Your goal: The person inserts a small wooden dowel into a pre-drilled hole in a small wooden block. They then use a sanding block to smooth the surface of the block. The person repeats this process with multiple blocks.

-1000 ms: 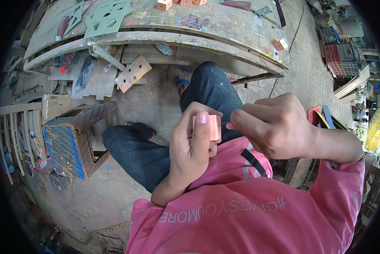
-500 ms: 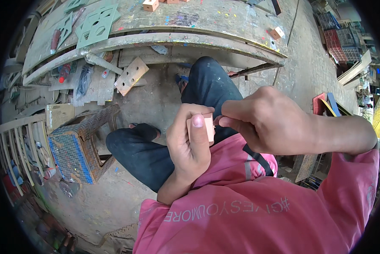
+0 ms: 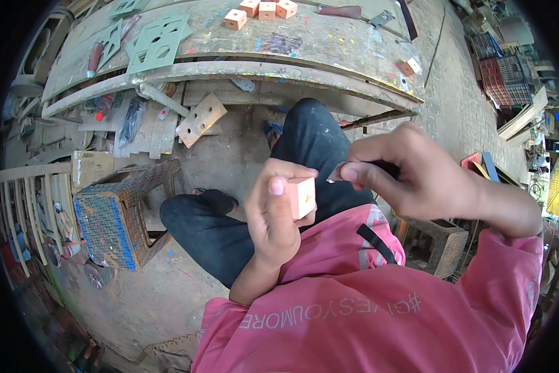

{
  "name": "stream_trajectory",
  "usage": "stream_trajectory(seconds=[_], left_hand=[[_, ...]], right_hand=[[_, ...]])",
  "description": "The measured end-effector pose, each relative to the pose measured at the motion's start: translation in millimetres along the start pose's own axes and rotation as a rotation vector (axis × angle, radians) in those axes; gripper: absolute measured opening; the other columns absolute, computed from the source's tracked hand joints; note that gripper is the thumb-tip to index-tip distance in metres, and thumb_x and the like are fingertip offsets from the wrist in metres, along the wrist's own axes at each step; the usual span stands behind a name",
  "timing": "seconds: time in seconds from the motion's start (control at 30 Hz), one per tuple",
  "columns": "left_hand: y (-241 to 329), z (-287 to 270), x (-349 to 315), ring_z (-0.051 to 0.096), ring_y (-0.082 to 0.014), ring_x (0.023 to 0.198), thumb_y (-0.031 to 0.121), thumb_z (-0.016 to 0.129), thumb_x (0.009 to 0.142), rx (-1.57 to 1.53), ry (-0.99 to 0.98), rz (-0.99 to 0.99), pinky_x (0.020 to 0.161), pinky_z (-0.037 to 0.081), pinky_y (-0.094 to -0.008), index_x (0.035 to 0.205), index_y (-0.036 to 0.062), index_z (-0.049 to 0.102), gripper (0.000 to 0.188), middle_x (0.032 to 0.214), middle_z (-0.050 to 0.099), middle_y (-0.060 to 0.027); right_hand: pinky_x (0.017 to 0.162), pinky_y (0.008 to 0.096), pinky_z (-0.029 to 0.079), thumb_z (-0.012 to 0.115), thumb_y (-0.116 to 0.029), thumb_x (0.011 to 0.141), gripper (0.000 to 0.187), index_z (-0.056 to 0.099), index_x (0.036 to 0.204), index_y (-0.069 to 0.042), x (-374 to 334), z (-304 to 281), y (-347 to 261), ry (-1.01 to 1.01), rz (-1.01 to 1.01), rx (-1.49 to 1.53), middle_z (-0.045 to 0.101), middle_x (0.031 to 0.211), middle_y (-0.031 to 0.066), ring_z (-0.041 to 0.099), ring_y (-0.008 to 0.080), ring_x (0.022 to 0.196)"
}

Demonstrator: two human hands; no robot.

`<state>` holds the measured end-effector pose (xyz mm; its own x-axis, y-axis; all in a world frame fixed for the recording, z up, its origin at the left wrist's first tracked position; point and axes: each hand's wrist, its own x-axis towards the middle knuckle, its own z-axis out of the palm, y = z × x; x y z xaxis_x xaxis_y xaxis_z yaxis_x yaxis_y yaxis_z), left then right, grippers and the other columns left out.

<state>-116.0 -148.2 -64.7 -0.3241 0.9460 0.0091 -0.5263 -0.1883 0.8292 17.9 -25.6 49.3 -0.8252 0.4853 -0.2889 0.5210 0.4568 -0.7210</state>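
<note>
Between the thumb and fingers of my left hand [image 3: 273,208] is a small pale wooden block [image 3: 304,198], with a rough spot on the face turned to the right. My right hand [image 3: 404,174] is a short way right of the block, not touching it. Its thumb and forefinger pinch a small, thin greyish piece [image 3: 336,173]; what kind of piece it is I cannot make out. On the workbench ahead lie several similar wooden blocks with holes [image 3: 267,11], and a separate block [image 3: 410,66] sits near the right corner.
Green cut-out templates [image 3: 161,43] and a dark-handled tool [image 3: 95,59] lie on the paint-spotted workbench [image 3: 211,53]. A holed board [image 3: 201,120] leans beneath it. A woven stool [image 3: 114,224] stands at left. Stacked crates [image 3: 497,68] are at far right.
My right hand has drawn back to the right from the block, so the thin piece in its pinch shows. The block's right face is now in view. More of the bench top shows.
</note>
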Motion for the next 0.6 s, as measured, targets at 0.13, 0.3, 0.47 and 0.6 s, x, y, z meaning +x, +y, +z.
stream_trajectory(seconds=[0.13,0.3,0.47,0.6], left_hand=[[6,1,-1,0.038,-0.0044,0.040,0.032,0.034,0.100,-0.048,-0.006,-0.116,0.036,0.026,-0.0202,0.088,-0.0037,0.053,0.042,0.061,0.050,-0.0039],[13,2,-4,0.038,-0.0033,0.041,0.031,0.035,0.100,-0.046,0.002,-0.165,0.037,0.026,-0.0189,0.087,-0.0030,0.053,0.041,0.061,0.050,-0.0032],[13,-1,-5,0.042,-0.0043,0.046,0.029,0.037,0.100,0.028,-0.014,-0.111,0.041,0.030,-0.0205,0.087,-0.0030,0.054,0.038,0.063,0.052,-0.0039],[2,3,-10,0.047,-0.0089,0.051,0.026,0.041,0.098,0.312,0.102,0.195,0.045,0.034,-0.0243,0.090,-0.0044,0.055,0.034,0.065,0.054,-0.0075]], right_hand=[[0.045,0.0413,0.044,0.064,-0.009,0.078,0.010,0.061,0.086,-0.003,-7,13,-4,0.132,-0.297,-0.249,0.053,0.055,0.0108,0.058,0.0309,0.052],[0.042,0.0380,0.045,0.063,-0.011,0.074,0.016,0.062,0.088,-0.003,-5,17,-12,0.059,-0.312,-0.433,0.055,0.056,0.0070,0.059,0.0255,0.049],[0.037,0.0352,0.038,0.068,-0.010,0.079,0.014,0.055,0.080,-0.004,-4,20,-12,0.050,-0.389,-0.603,0.050,0.055,0.0048,0.054,0.0226,0.044],[0.038,0.0374,0.039,0.066,-0.008,0.080,0.012,0.056,0.079,-0.002,-4,22,-20,0.030,-0.287,-0.530,0.052,0.054,0.0079,0.055,0.0246,0.044]])
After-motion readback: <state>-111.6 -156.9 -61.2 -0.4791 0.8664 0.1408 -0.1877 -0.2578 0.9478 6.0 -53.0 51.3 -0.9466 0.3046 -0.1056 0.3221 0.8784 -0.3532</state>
